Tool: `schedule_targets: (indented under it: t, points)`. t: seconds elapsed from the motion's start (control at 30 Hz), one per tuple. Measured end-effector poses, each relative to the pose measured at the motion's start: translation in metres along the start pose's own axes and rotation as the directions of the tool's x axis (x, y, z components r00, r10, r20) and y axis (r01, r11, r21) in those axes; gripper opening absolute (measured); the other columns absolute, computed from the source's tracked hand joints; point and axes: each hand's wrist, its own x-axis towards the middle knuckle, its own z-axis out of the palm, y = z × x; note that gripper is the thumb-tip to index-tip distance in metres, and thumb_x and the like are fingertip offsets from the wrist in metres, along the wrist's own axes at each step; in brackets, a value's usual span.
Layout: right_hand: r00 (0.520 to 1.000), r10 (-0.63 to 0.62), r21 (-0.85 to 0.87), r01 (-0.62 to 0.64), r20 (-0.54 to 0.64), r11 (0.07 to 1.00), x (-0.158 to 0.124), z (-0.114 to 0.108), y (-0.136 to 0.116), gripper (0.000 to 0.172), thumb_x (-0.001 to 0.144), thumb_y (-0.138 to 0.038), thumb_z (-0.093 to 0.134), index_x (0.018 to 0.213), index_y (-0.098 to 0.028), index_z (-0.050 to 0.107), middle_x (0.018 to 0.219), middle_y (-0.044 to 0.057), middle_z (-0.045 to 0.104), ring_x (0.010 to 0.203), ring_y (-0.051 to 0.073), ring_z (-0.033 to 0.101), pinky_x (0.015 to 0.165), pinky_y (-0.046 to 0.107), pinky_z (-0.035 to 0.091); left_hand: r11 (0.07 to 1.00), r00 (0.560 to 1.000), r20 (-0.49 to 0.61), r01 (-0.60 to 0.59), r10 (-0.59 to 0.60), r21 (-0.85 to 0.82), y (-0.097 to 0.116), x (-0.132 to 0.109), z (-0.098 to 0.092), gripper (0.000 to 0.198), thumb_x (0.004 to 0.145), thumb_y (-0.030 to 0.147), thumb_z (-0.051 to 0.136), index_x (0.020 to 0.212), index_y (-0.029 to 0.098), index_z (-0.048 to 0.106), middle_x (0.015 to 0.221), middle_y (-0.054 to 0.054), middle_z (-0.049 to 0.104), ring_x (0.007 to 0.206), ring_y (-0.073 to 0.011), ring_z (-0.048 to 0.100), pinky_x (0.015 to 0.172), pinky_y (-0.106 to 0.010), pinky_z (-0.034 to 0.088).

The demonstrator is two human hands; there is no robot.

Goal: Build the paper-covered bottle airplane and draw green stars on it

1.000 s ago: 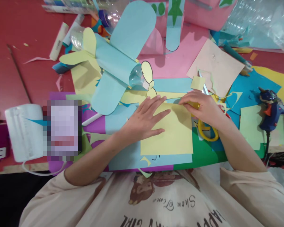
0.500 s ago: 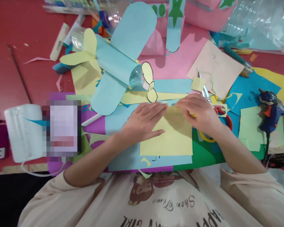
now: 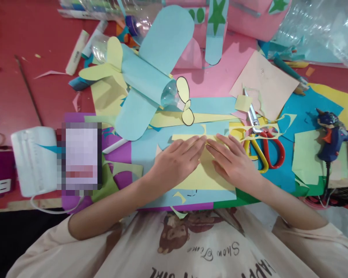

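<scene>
1. Head view: yellow paper sheet [image 3: 210, 177], one, lying over light-blue paper [image 3: 217, 194] on the red table [image 3: 11, 96].
2. Left hand [image 3: 178, 160]: flat, fingers extended, resting on the sheet.
3. Right hand [image 3: 234, 160]: flat, fingers slightly spread, on the same sheet; fingertips near the left's.
4. Scissors [image 3: 255, 123], red-and-yellow handles, just beside the right hand.
5. Blue paper plane [image 3: 145, 73], beyond the left hand.

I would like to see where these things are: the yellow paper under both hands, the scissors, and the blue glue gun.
Yellow paper [image 3: 208, 178]: head view, on its bare lower part.
Scissors [image 3: 255, 124]: head view, on the metal pivot.
Blue glue gun [image 3: 333, 145]: head view, on its handle.
</scene>
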Motion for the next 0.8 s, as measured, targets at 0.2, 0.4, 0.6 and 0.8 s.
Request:
schedule_targets:
  t: [0.2,0.4,0.6,0.8]
  points:
    - [0.999,0.023,-0.030,-0.022,0.049,0.999,-0.013,0.011,-0.017,0.043,0.093,-0.022,0.046,0.134,-0.011,0.051,0.141,0.010,0.052,0.135,0.029,0.043,0.112,0.050,0.038,0.989,0.995,0.054,0.089,-0.083,-0.118,0.015,-0.020,0.014,0.051,0.096,0.033,0.044,0.138,0.005,0.044,0.142,-0.016,0.048,0.134,-0.0286,0.042,0.104,-0.039,0.040]
    - [0.990,0.074,-0.022,-0.072,0.120,0.997,-0.017,0.014,-0.014,0.051,0.094,-0.028,0.043,0.142,-0.009,0.041,0.147,0.013,0.042,0.141,0.030,0.033,0.113,0.052,0.036,0.986,0.992,0.018,0.125,-0.124,-0.108,0.028,-0.023,0.025,0.055,0.097,0.039,0.040,0.139,0.004,0.042,0.142,-0.016,0.048,0.132,-0.0275,0.044,0.108,-0.041,0.034]
    - [0.989,0.090,0.051,-0.097,0.116,0.994,-0.016,0.017,-0.010,0.052,0.093,-0.029,0.043,0.142,-0.011,0.041,0.147,0.013,0.043,0.142,0.028,0.030,0.114,0.052,0.033,0.985,0.989,0.024,0.149,-0.147,-0.086,0.028,-0.022,0.026,0.058,0.096,0.042,0.039,0.141,0.006,0.039,0.143,-0.018,0.046,0.134,-0.0283,0.043,0.106,-0.039,0.036]
    - [0.989,0.099,0.059,-0.106,0.107,0.993,-0.016,0.022,-0.009,0.053,0.093,-0.033,0.043,0.141,-0.010,0.042,0.148,0.014,0.041,0.143,0.029,0.029,0.114,0.052,0.032,0.983,0.986,0.057,0.160,-0.155,-0.093,0.024,-0.021,0.023,0.058,0.095,0.045,0.040,0.139,0.008,0.042,0.142,-0.019,0.047,0.133,-0.0283,0.043,0.104,-0.039,0.037]
